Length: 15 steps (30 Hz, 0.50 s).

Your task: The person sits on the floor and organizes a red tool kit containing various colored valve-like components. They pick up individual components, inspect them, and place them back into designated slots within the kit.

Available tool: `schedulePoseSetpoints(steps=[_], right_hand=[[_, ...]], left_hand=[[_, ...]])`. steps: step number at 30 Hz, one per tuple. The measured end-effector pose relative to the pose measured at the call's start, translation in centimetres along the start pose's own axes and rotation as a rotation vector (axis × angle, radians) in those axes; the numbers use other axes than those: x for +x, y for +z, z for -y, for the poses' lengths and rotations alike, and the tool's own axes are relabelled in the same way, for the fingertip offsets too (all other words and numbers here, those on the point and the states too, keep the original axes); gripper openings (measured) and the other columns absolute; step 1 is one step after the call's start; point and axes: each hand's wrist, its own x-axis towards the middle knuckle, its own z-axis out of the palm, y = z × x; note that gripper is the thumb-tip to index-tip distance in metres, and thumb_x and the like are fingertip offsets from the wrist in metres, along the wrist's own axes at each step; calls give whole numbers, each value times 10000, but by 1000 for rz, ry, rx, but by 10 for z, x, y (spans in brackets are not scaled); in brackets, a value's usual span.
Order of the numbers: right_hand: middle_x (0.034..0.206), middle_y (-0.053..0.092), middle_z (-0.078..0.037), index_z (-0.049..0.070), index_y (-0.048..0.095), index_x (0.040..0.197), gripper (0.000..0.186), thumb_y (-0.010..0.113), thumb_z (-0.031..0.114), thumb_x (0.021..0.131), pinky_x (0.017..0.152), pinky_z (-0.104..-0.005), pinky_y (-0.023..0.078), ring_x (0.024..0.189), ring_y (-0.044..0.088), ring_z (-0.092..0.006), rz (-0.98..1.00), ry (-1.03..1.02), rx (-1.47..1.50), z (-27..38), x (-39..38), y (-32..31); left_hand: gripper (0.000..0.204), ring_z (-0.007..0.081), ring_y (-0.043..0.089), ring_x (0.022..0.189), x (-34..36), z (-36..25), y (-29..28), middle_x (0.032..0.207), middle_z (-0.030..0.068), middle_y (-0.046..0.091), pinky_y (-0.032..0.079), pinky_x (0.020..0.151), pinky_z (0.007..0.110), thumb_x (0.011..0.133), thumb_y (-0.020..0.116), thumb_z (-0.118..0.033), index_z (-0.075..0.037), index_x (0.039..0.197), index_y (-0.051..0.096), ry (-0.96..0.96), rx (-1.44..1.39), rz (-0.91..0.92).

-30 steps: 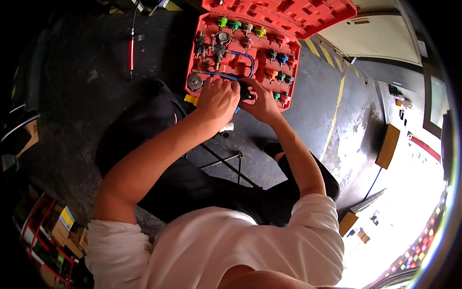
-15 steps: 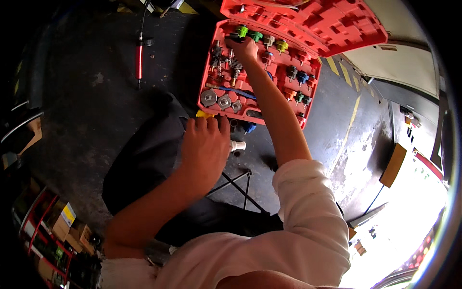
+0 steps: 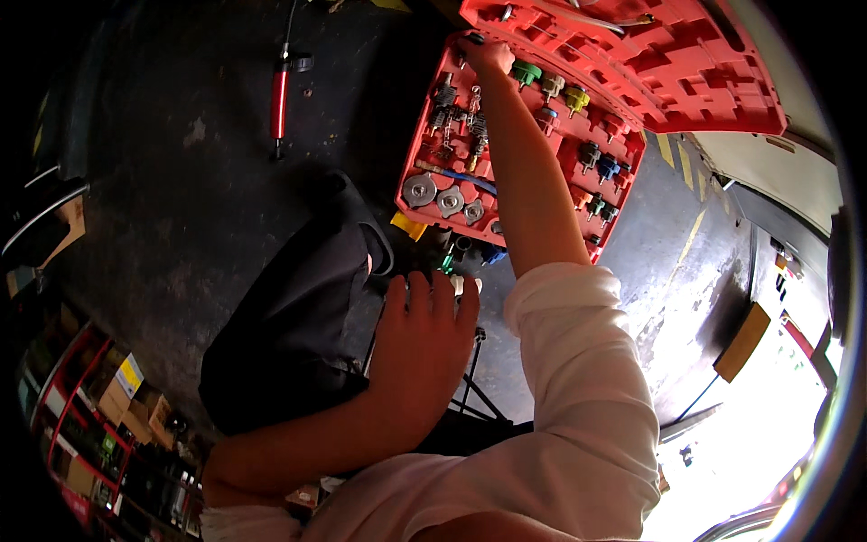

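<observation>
Seen from the head camera: right hand [image 3: 485, 54] stretched far forward to the top left corner of the open red tool case [image 3: 623, 167], fingers curled down among the fittings there, whether clamped on one impossible to tell. Green capped adapter [image 3: 526, 70] just beside that hand, to its right. Left hand [image 3: 420, 339] much nearer the body, fingers spread flat and holding nothing, resting by the black cloth [image 3: 289, 316], well below the case. Red hand pump [image 3: 280, 95] lying apart on the dark floor.
</observation>
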Motion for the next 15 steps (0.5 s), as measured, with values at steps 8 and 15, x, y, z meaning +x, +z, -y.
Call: schedulePoseSetpoints(steps=[8,15], right_hand=[[1096,766,-182,-32,768,1025,875,851,740,621,925,-409,595,1067,737,-303,27,32,-12,12,6,9],[966,783,-138,58,794,951,739,852,727,644,865,-420,594,901,766,-288,96,-132,35,13,-18,-43]], left_hand=[[779,318,586,1206,-8,-2,0,1293,160,626,428,1077,470,740,890,-416,-90,1381,590,-21,-29,-25],[778,299,593,1160,-12,-3,9,1231,131,629,433,1062,462,732,893,-425,-96,1371,595,-34,41,1]])
